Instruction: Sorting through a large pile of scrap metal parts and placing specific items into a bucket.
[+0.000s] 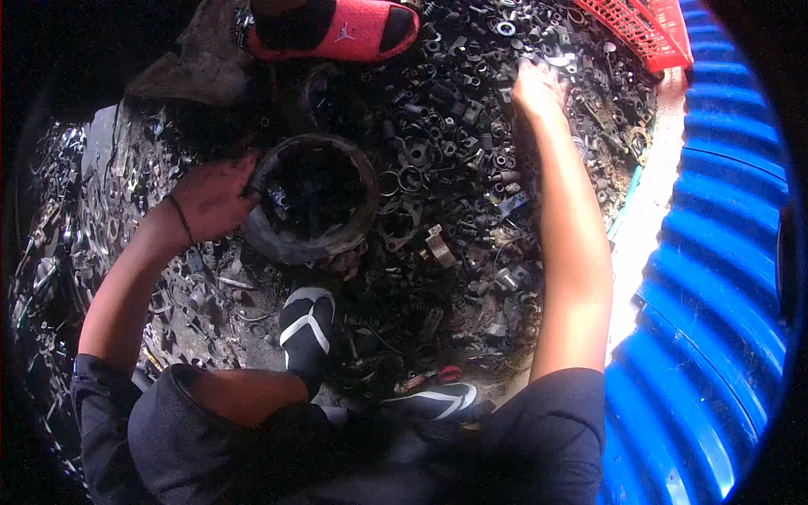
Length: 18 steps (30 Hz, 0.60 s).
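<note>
My left hand (218, 196) is at the left rim of a round, worn container (363, 218), with a dark band around the wrist. Shade hides whether those fingers grip anything. Inside the container, a small shiny metal piece (278, 199) shows against the dark. My right hand (540, 91) reaches far forward into bright light, over a spread of loose metal parts (470, 113). It is blurred and overexposed, so what its fingers hold is unclear. Right of the container lie metal rings (410, 178), a flat plate with holes (399, 227) and a bent metal bracket (440, 246).
Another person's foot in a red slide sandal (353, 31) stands beyond the container. A red plastic basket (656, 38) is at the far right, beside blue corrugated sheeting (713, 227). More metal scrap (101, 233) covers the left. My flip-flop (307, 322) is close before me.
</note>
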Available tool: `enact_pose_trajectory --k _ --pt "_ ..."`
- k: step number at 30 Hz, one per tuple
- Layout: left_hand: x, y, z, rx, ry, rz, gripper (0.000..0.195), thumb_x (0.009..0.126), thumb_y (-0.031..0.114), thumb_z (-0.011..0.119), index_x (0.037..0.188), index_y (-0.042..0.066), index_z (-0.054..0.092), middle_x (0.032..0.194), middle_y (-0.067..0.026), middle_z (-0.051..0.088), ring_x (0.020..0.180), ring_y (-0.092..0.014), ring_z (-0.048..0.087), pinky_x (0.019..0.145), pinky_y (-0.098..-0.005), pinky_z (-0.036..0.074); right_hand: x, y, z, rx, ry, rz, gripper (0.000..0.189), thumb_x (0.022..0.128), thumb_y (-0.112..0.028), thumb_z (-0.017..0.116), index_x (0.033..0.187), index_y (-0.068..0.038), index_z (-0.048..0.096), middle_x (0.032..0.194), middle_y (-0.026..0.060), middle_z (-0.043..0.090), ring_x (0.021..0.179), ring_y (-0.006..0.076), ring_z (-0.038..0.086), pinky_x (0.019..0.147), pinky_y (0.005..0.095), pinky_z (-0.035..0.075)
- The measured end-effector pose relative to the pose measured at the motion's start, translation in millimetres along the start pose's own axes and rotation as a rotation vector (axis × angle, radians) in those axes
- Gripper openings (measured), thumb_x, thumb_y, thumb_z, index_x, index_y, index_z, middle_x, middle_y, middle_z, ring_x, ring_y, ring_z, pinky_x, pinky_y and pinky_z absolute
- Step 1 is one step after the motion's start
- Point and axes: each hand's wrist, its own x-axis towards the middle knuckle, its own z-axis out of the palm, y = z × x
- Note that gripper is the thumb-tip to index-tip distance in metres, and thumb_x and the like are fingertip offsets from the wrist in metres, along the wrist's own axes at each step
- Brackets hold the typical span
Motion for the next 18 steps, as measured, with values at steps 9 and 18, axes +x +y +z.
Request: enact_pose_trajectory --k 9,18 --pt "0 -7 0 -0.169 -0.084 -0.075 0.058 0.072 0.015 0.049 0.124 -0.001 0.029 0.108 -0.0251 0.048 0.1 -0.037 0.047 0.085 -0.0403 0.039 -23 28 -5 0.675 0.336 0.1 0.017 0.077 -0.022 0.06 0.086 -0.009 0.056 0.084 0.0075 0.061 0.072 0.0207 0.058 0.076 0.0407 0.039" --pt "6 5 -8 -0.204 -0.005 0.024 0.062 0.072 0.012 0.049 0.127 0.001 0.025 0.108 -0.0246 0.049 0.1 -0.037 0.047 0.086 -0.0401 0.039 -32 7 15 2.665 0.001 0.24 0.026 0.076 -0.018 0.055 0.098 -0.004 0.052 0.083 0.0095 0.058 0.066 0.0214 0.055 0.061 0.0299 0.049"
